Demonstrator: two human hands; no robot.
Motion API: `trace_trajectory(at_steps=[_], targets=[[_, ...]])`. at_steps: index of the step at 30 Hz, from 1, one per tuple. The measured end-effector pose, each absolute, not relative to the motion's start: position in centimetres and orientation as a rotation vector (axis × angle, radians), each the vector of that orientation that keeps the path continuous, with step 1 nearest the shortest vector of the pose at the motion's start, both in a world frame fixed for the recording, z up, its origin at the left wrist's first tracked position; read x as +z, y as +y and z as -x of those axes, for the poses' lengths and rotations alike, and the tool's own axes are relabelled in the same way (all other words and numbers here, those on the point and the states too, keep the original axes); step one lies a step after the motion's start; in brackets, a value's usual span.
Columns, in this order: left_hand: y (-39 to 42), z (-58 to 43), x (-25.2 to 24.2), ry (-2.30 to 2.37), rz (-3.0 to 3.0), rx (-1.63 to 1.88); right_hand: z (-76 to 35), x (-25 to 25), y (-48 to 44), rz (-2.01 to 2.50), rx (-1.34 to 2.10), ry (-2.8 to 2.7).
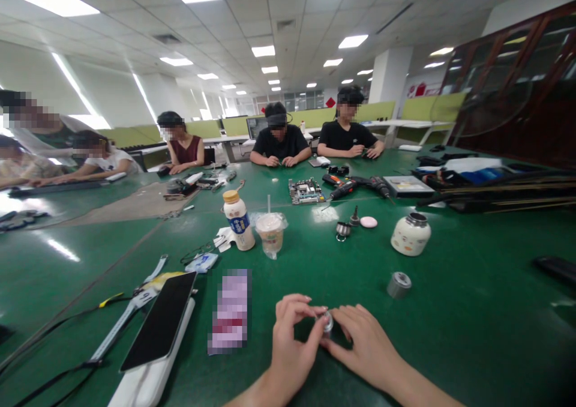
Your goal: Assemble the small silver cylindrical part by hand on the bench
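In front of me, both hands meet at a small silvery round metal part (328, 325). My left hand (290, 336) pinches it between thumb and fingers from the left. My right hand (363, 342) closes on its other side, with the thumb at its lower edge. The fingers hide much of the part. Beyond my right hand a grey metal cylinder (398, 285) sits on the green table. Farther back are a white jar-like flask (410, 236) with an uncovered metal neck, a shiny metal ring piece (342, 231), a dark pointed part (355, 217) and a pink oval disc (368, 221).
Left of my hands lie a purple slip (230, 311), a black-screened phone (162, 320) and a lanyard (117, 329). A milk bottle (240, 227) and a plastic cup with straw (270, 236) stand ahead. Farther off are a circuit board (306, 191), power drills (348, 188) and several seated people.
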State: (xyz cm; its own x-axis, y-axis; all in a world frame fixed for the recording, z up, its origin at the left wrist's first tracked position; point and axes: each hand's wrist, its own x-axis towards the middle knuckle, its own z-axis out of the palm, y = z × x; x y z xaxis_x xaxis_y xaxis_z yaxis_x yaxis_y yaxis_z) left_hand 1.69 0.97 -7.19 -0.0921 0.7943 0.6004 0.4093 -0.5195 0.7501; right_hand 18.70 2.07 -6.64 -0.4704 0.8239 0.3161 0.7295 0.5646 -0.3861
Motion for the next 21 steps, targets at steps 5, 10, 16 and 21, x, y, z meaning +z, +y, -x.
trace_trajectory(at_steps=[5, 10, 16, 21], targets=[[0.8, -1.8, -6.8, 1.34, -1.926, 1.605, -18.7, -6.5, 2.0, 1.254, 0.29, -2.332], [0.4, -1.6, -6.3, 1.301, -2.034, 1.495, -18.8, -6.7, 2.0, 1.255, 0.307, -2.328], [0.4, -1.6, -5.8, 1.246, -2.072, 1.428, -18.8, -6.9, 2.1, 1.251, 0.311, -2.33], [0.5, -1.5, -5.7, 1.315, -2.079, 1.614, -18.7, -6.7, 2.0, 1.253, 0.338, -2.33]])
